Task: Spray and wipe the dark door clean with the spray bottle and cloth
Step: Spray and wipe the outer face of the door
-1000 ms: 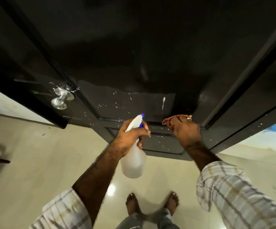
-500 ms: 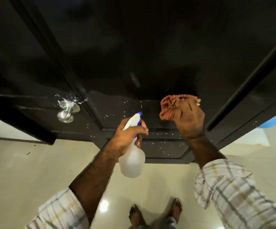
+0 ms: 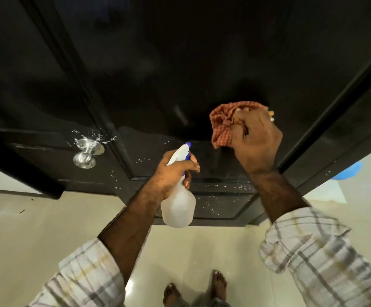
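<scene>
Knob [image 3: 86,153]: silver, at door's [image 3: 180,63] left edge, flecked white. Left hand [image 3: 173,171]: grip curled round bottle [image 3: 178,204] neck, before lower panel. Right hand [image 3: 256,140]: grip bunched on cloth [image 3: 222,125], pressed to door's middle panel. Floor [image 3: 47,229]: pale tile, bare feet [image 3: 219,286].

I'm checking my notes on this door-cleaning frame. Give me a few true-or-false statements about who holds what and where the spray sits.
1. The left hand grips the translucent white spray bottle. True.
2. The right hand holds a blue sponge. False: it clutches a bunched orange checked cloth.
3. White droplets speckle the dark door around the round silver metal knob. True.
4. The bottle stands on the floor. False: it is held up.
</scene>
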A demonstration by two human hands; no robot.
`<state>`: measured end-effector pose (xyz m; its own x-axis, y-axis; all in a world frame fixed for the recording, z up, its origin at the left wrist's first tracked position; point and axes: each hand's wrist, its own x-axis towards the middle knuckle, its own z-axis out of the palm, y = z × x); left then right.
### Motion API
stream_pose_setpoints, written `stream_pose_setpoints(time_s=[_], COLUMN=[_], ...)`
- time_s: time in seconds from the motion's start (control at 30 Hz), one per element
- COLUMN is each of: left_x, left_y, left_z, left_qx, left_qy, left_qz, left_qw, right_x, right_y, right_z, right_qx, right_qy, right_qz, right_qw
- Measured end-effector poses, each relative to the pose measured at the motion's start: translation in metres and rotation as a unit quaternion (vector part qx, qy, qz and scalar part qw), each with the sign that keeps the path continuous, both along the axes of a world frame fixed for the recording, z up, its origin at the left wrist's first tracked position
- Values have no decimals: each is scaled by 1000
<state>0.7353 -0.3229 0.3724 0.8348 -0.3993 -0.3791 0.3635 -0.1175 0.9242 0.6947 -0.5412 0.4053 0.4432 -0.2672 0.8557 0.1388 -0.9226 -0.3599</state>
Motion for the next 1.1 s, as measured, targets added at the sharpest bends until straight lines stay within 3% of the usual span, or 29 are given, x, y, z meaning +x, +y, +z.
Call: stream_pose_setpoints(time_s=[0.07,0.13,0.2,0.3,0.4,0.47,0.57,0.7,0.8,0.9,1.0,1.1], left_x=[5,8,8,3,-7,-14,-22,-19,-9,-2,1,5], left_y=[-6,-10,-12,-13,-14,-14,-17,-14,-7,3,16,34], left_z=[5,6,-1,-22,-45,-52,-40,-10,7,4,-15,-36], left_qx=[-19,-22,-16,7,21,21,17,19,6,0,27,40], left_qy=[-1,-3,-10,-3,27,35,53,62,29,7,15,1], left_qz=[17,28,31,51,103,112,125,162,166,152,105,61], left_qw=[1000,999,999,999,994,993,991,985,986,988,994,997], right_x=[7,5,-1,-17,-26,-24,-15,12,24,20,2,-9], right_y=[1,1,-2,-4,0,5,11,16,18,21,33,56], right_z=[17,-7,-62,-153,-191,-187,-129,-6,27,-33,-140,-204], right_qx=[-18,-45,-89,-115,-4,59,140,105,63,17,12,81], right_qy=[-47,-16,73,269,392,358,207,-21,-81,-20,174,278], right_qz=[10,12,26,39,26,21,94,113,103,94,80,52], right_qw=[999,999,993,955,920,932,964,988,989,995,981,956])
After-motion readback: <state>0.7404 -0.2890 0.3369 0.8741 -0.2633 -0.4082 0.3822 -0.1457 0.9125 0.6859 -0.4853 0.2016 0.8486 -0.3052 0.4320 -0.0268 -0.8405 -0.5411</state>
